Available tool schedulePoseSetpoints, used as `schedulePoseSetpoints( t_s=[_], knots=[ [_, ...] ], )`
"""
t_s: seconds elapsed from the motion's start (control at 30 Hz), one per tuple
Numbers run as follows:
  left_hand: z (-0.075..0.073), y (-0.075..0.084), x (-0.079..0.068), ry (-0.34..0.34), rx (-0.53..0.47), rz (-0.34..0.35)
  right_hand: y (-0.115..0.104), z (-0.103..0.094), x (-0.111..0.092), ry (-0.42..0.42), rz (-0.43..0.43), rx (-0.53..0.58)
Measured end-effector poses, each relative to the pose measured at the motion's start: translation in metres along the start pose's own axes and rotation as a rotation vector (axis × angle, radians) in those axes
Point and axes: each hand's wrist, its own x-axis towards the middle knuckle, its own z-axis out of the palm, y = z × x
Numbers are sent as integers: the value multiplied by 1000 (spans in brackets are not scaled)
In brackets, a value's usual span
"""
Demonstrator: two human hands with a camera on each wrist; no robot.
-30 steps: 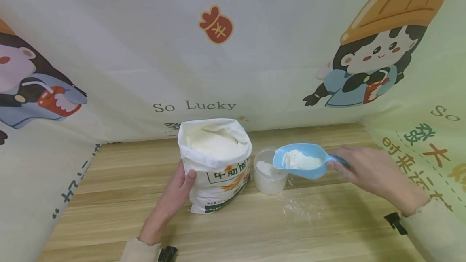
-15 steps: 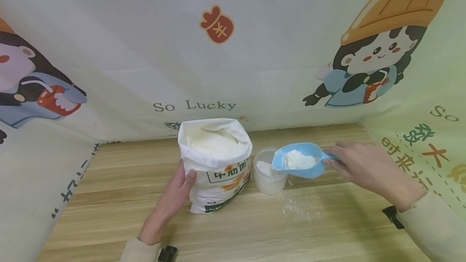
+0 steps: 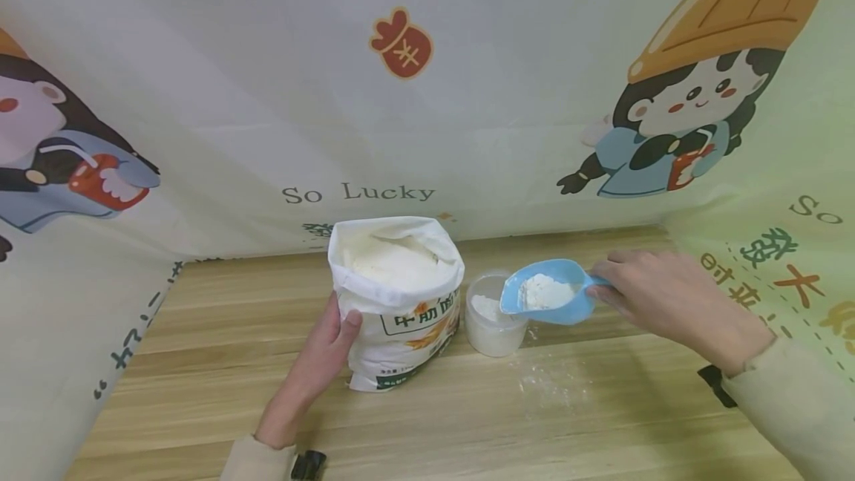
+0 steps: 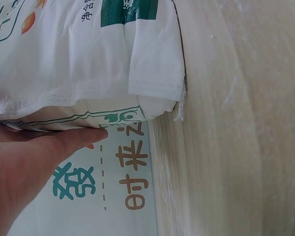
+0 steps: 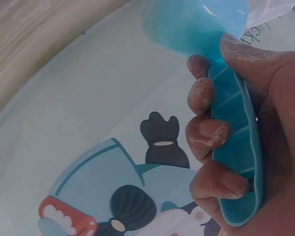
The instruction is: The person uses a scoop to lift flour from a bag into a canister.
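An opened white flour bag point(image 3: 409, 326), its rim folded outward, stands upright on the table with flour point(image 3: 394, 266) near its top. My left hand point(image 3: 329, 347) holds the bag's left side, thumb toward the front; the other fingers are mostly hidden. In the left wrist view the hand lies along the lower bag point(image 4: 88, 64). My right hand point(image 3: 668, 304) grips the handle of a light-blue scoop point(image 3: 576, 312) carrying a heap of flour. Its fingers curl round the ribbed handle point(image 5: 236, 147). The scoop's lip is over the right rim of a clear plastic tub point(image 3: 496, 341) holding some flour.
Spilled flour point(image 3: 551, 384) dusts the wooden table point(image 3: 434, 429) in front of and right of the tub. Printed cloth point(image 3: 494, 132) rises behind the table and along both sides. The bag and tub stand close together.
My right hand and forearm have shifted slightly left, with the scoop turning a little and staying by the tub's rim. The left hand and bag stay put.
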Motion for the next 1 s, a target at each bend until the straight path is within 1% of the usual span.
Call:
schedulePoseSetpoints(
  t_s=[0.17,0.4,0.77,1.0],
  knots=[
    [0,0,0,1,1,-5,-3,-5,5,-24,7,-8],
    [0,0,0,22,26,29,-7,-11,11,-50,7,-32],
    [1,-1,1,22,16,34,-12,-19,20,-40,-13,-70],
    [1,1,0,30,31,33,-18,-29,32,-68,-13,-95]
  ],
)
